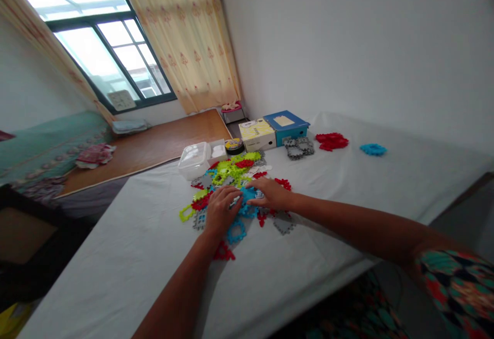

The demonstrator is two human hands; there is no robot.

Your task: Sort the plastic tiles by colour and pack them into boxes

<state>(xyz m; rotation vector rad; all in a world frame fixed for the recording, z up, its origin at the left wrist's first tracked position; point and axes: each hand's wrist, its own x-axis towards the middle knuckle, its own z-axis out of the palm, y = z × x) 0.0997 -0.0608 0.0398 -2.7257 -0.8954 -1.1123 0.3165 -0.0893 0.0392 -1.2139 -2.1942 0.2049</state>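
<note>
A blue toothed interlocking toy piece (249, 195) lies between my hands, over a mixed heap of such flat pieces. My left hand (222, 209) is closed at its left edge, its fingers pointing right. From the other side my right hand (272, 195) grips it, thumb and forefinger around its right part. Close by are a blue square frame (236, 232), a red piece (224, 251) and a grey piece (284, 224). Lime-green pieces (231, 170) lie thickest at the back of the heap. My palms hide part of the pieces below.
On the white-covered table (146, 256), a grey group (298, 147), a red group (331, 141) and a blue group (373, 149) lie apart. Behind the heap stand a clear plastic box (194, 160), a round black tin (234, 146), a yellow-white box (258, 134) and a blue box (287, 125).
</note>
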